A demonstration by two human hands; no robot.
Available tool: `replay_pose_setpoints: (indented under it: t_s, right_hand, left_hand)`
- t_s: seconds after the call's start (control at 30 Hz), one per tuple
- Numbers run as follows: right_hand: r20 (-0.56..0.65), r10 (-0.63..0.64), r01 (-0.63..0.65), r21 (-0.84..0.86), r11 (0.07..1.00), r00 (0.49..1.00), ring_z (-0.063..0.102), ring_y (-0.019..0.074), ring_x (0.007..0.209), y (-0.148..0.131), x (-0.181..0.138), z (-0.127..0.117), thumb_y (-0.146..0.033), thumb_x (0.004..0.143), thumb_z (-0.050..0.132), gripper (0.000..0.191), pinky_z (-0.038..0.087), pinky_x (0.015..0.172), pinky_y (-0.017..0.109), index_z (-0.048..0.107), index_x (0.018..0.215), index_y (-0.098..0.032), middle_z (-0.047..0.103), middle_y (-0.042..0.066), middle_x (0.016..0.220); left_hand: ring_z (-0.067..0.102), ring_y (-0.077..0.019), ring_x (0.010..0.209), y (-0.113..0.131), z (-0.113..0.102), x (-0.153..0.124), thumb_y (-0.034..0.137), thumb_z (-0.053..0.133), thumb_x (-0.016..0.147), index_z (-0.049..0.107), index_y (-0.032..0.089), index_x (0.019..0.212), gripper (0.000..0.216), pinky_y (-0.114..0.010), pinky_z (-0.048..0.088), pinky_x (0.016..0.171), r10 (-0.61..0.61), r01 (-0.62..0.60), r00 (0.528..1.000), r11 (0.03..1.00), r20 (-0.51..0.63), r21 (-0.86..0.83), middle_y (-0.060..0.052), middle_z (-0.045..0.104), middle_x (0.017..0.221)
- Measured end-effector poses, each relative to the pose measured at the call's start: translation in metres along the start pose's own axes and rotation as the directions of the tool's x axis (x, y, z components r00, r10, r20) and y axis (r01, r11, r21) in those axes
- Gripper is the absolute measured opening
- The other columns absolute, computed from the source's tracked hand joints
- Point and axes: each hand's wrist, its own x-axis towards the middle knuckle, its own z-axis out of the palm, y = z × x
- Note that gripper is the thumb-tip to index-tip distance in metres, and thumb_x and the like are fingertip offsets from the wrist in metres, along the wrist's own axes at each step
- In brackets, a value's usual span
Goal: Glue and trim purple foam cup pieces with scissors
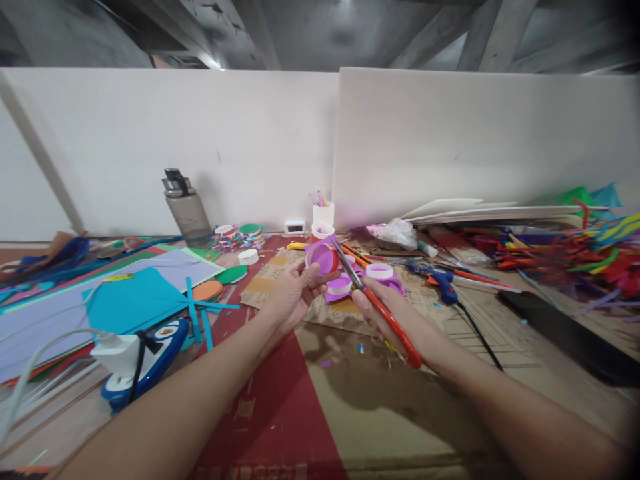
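Between the fingers and thumb of my left hand (296,293) is a short ring with a purple paper face (320,259) and a red side. My right hand (387,310) is wrapped round a pair of scissors (385,313) with red handles. Its blades point up and away, and lie close against the right edge of the purple paper; whether they touch it I cannot tell. Just beyond my hands, a white ring (339,287) rests on purple paper, with another white ring (379,271) to its right.
Behind stand a white pen cup (323,213), a small digital clock (295,227) and a grey bottle (186,210). On the left are blue paper (135,300) and a power strip (145,367). A glue gun (440,280) and a black phone-like slab (565,333) lie right.
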Motion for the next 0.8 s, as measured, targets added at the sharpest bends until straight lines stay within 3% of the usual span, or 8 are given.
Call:
replay_pose_setpoints:
  t_s: [0.13,0.3,0.8]
  right_hand:
    - [-0.001,0.018,-0.018,-0.002,1.000,1.000,0.045,0.0116,0.055,-0.0006,-0.0010,-0.0012,-0.058,0.091,0.053,0.040,0.039,0.051,0.022,0.059,0.100,-0.020,0.048,-0.005,0.061]
    - [-0.011,0.042,-0.042,0.001,0.999,0.999,0.044,0.0112,0.053,0.0007,-0.0001,-0.0009,-0.059,0.092,0.052,0.039,0.038,0.051,0.022,0.057,0.098,-0.021,0.048,-0.005,0.061]
    - [-0.008,0.041,-0.041,0.000,0.999,0.999,0.044,0.0100,0.053,0.0090,0.0003,0.0007,-0.054,0.092,0.055,0.032,0.035,0.047,0.021,0.051,0.092,-0.022,0.048,-0.005,0.065]
  left_hand:
    - [0.071,-0.0137,0.069,0.0002,-0.0002,0.0007,0.021,0.089,0.063,0.055,0.016,0.076,0.037,-0.016,0.049,0.052,-0.014,0.013,0.998,1.000,-0.055,-0.023,0.001,0.067,0.076]
    - [0.074,-0.0169,0.077,0.0001,0.0049,-0.0034,0.021,0.089,0.064,0.061,0.017,0.095,0.042,-0.018,0.050,0.055,0.014,-0.013,1.000,0.999,-0.021,0.052,0.001,0.068,0.080]
    - [0.074,-0.0168,0.075,-0.0070,0.0077,-0.0077,0.023,0.088,0.064,0.064,0.017,0.097,0.041,-0.019,0.052,0.056,0.001,-0.001,1.000,0.998,-0.011,0.065,-0.001,0.072,0.083]
